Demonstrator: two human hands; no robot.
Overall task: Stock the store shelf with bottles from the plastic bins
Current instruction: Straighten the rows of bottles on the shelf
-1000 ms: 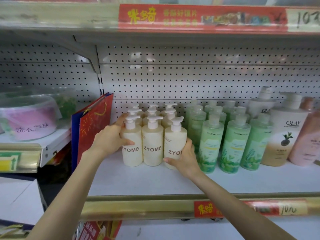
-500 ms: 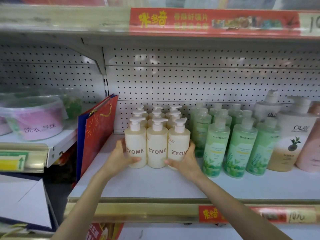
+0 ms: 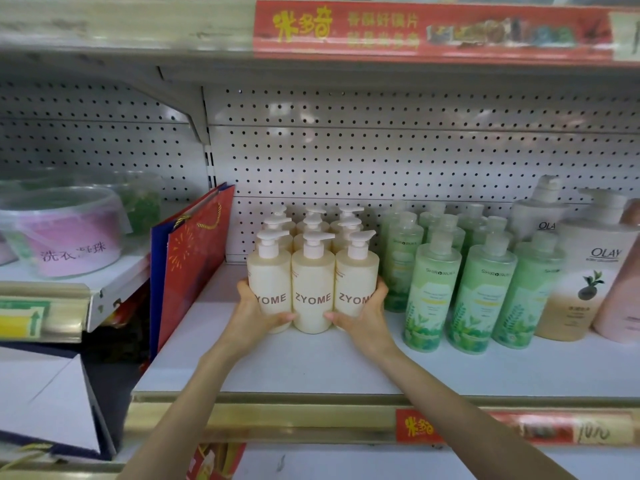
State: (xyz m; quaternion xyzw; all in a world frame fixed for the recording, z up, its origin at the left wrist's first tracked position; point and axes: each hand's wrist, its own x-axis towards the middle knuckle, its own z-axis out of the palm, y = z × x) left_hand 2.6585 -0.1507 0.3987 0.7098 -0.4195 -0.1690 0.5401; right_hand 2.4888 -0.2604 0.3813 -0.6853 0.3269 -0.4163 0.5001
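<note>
Several cream ZYOME pump bottles stand in three rows on the white shelf. My left hand is curled round the base of the front left bottle, thumb across its front. My right hand wraps the base of the front right bottle the same way. Both hands squeeze the front row together from either side. No plastic bin is in view.
Green SHIROIRUKA bottles stand just right of my right hand, then large OLAY pump bottles and a pink bottle. A red and blue gift bag leans at the shelf's left end. Tubs sit on the left shelf.
My hands have slid down from the bottles' sides to their bases and closed in toward the middle. The front right bottle now stands upright, flush with its neighbours.
</note>
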